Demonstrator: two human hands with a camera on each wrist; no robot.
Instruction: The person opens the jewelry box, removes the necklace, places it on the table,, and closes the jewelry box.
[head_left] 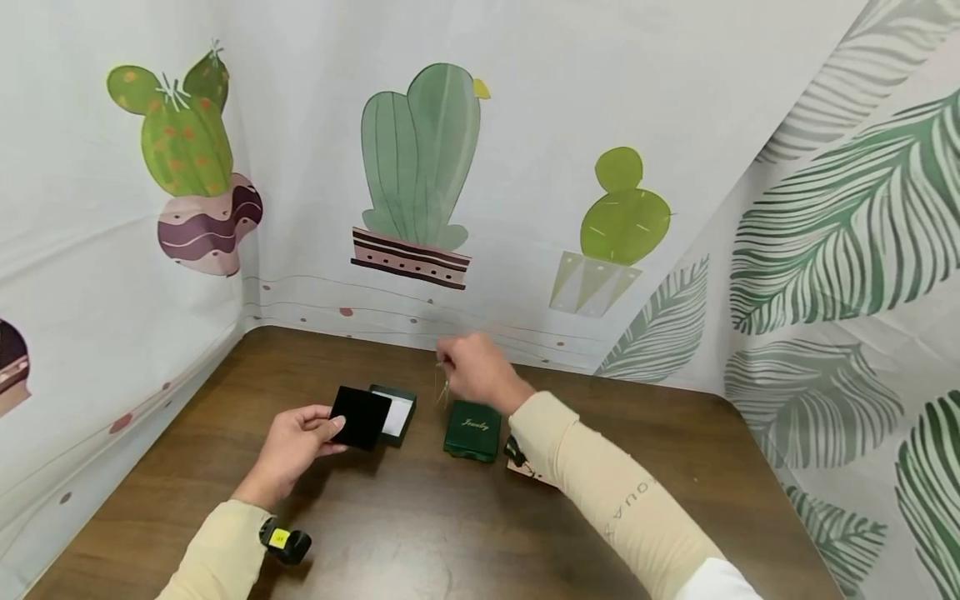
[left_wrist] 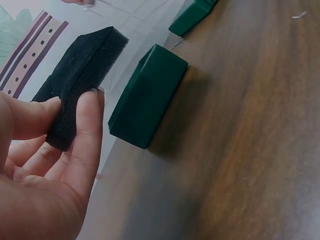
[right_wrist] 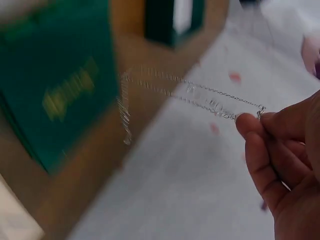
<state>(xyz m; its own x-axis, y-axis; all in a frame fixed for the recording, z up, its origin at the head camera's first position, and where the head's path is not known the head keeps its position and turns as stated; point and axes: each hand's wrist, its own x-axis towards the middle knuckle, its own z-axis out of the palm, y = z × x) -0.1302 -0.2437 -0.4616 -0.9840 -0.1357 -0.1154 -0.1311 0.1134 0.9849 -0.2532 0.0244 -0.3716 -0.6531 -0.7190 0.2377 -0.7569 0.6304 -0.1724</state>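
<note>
My left hand [head_left: 294, 448] holds a black foam pad [head_left: 360, 418] by its edge, thumb on one face and fingers on the other. In the left wrist view the foam [left_wrist: 85, 65] looks thick, with a porous side. Just behind it on the table sits a green box tray [head_left: 401, 417] with a white inside. My right hand [head_left: 480, 367] is raised, pinching a thin silver chain necklace [right_wrist: 200, 102] between thumb and fingertips. The chain hangs down, blurred at its lower end. Below that hand lies a green box lid [head_left: 472, 430] with gold "Jewelry" lettering.
A patterned pinkish item with a dark part [head_left: 534, 473] lies partly hidden under the right forearm. The brown wooden table [head_left: 420, 533] ends at a white cloth backdrop [head_left: 300, 167] printed with cacti and leaves.
</note>
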